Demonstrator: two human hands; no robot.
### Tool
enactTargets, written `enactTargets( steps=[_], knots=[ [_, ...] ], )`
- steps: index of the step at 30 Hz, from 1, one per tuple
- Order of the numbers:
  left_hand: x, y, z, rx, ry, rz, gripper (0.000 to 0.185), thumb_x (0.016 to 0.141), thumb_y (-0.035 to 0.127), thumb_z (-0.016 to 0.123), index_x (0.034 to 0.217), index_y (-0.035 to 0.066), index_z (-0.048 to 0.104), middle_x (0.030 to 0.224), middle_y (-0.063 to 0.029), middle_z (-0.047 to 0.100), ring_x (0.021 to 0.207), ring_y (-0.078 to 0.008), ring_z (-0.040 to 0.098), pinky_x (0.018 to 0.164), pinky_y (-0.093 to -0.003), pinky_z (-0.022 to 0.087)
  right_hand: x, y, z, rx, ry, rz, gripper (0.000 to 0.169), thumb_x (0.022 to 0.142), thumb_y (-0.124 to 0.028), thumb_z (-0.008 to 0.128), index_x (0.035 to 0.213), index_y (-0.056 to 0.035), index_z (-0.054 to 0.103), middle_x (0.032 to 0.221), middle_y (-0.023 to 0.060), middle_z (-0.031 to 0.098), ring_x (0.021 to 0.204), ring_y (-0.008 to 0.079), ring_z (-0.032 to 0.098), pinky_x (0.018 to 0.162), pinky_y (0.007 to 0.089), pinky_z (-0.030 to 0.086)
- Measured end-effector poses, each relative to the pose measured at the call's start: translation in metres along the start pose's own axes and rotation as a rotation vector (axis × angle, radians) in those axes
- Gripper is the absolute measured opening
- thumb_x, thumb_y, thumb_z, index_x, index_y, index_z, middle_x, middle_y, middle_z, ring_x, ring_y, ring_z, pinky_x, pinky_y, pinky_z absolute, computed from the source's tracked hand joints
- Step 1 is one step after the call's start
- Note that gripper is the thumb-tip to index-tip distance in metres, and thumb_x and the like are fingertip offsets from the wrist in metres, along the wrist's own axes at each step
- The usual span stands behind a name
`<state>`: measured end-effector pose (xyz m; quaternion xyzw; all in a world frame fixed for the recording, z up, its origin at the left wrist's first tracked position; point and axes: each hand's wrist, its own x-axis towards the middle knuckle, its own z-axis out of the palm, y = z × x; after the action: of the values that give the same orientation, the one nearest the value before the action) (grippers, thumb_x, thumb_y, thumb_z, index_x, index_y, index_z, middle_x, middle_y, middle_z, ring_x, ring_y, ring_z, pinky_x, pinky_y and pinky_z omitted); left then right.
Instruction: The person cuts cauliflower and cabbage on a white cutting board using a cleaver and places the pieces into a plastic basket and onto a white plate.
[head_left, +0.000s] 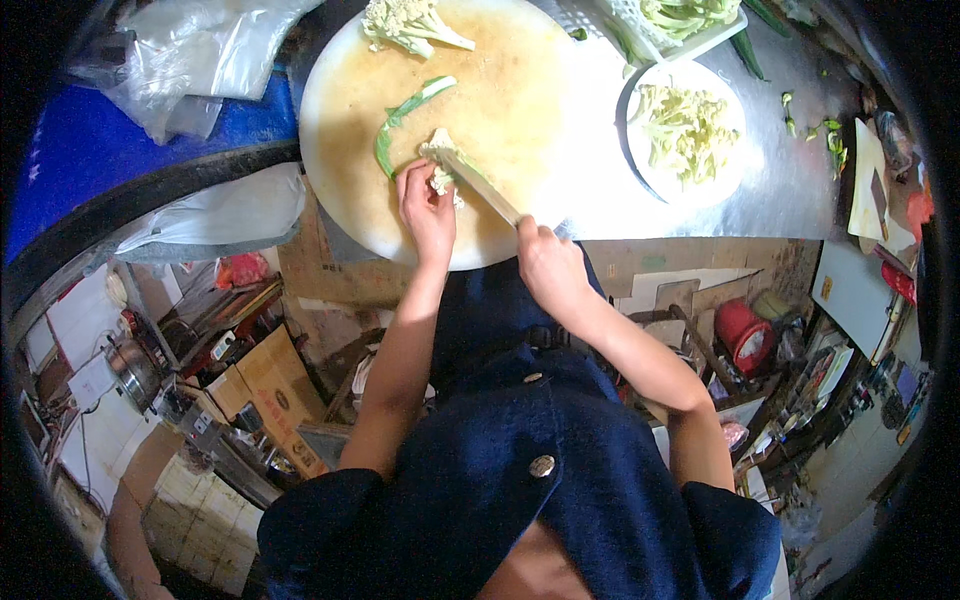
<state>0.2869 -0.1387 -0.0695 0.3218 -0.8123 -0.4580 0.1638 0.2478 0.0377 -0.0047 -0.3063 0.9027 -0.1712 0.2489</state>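
Observation:
On a round cutting board, my left hand pinches a small piece of cauliflower near the board's front edge. My right hand is closed round the handle of a kitchen knife. The blade points up and left, and its tip end lies over the cauliflower beside my left fingers. A curved green leaf stalk lies just left of and above my left hand. At the board's far edge rests a larger cut piece of cauliflower.
Right of the board stands a round white bowl of cauliflower florets. Behind it is a white plastic basket with more pieces. Clear plastic bags lie on a blue surface at the left. Another knife lies far right.

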Motion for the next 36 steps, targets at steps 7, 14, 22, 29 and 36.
enactTargets(
  steps=[7,14,22,29,36],
  knots=[
    [-0.002,-0.012,0.008,-0.037,0.057,0.089,0.035,0.074,-0.012,0.069,0.107,-0.001,0.061,0.116,-0.0103,0.056,0.089,-0.0195,0.061,0.069,-0.0271,0.052,-0.005,-0.002,0.005,0.216,-0.030,0.133,0.009,0.089,-0.005,0.050,0.090,0.0040,0.049,0.066,0.0263,0.063,0.064,0.0430,0.066,0.056,0.0488,0.054],
    [-0.004,-0.018,0.002,-0.163,0.028,-0.002,0.035,0.076,-0.013,0.067,0.108,-0.002,0.059,0.117,-0.0108,0.056,0.098,-0.0200,0.063,0.080,-0.0275,0.054,0.054,0.022,0.022,0.490,-0.046,0.102,0.025,0.095,-0.016,0.052,0.098,0.0076,0.058,0.078,0.0283,0.065,0.075,0.0398,0.067,0.068,0.0464,0.054],
    [-0.007,-0.027,-0.011,-0.120,0.059,0.023,0.043,0.079,-0.014,0.063,0.118,-0.003,0.051,0.121,-0.0137,0.058,0.104,-0.0189,0.061,0.089,-0.0300,0.052,0.107,0.107,-0.068,0.112,0.368,0.186,0.038,0.099,-0.030,0.051,0.084,0.0038,0.061,0.067,0.0256,0.061,0.065,0.0399,0.064,0.059,0.0444,0.050],
    [-0.008,-0.016,-0.014,0.142,0.082,0.296,0.037,0.076,-0.007,0.068,0.111,-0.001,0.060,0.119,-0.0146,0.057,0.112,-0.0308,0.056,0.095,-0.0366,0.046,0.005,0.052,-0.042,0.221,-0.007,-0.037,0.030,0.097,-0.024,0.057,0.082,0.0021,0.061,0.059,0.0211,0.059,0.055,0.0351,0.063,0.053,0.0419,0.050],
    [-0.011,-0.017,-0.012,0.122,0.088,0.245,0.032,0.075,-0.007,0.068,0.106,-0.004,0.062,0.114,-0.0140,0.057,0.108,-0.0316,0.056,0.094,-0.0371,0.047,-0.013,0.046,-0.024,0.162,-0.002,-0.051,0.024,0.095,-0.018,0.058,0.083,0.0017,0.058,0.054,0.0190,0.057,0.054,0.0354,0.064,0.050,0.0427,0.051]
  ],
)
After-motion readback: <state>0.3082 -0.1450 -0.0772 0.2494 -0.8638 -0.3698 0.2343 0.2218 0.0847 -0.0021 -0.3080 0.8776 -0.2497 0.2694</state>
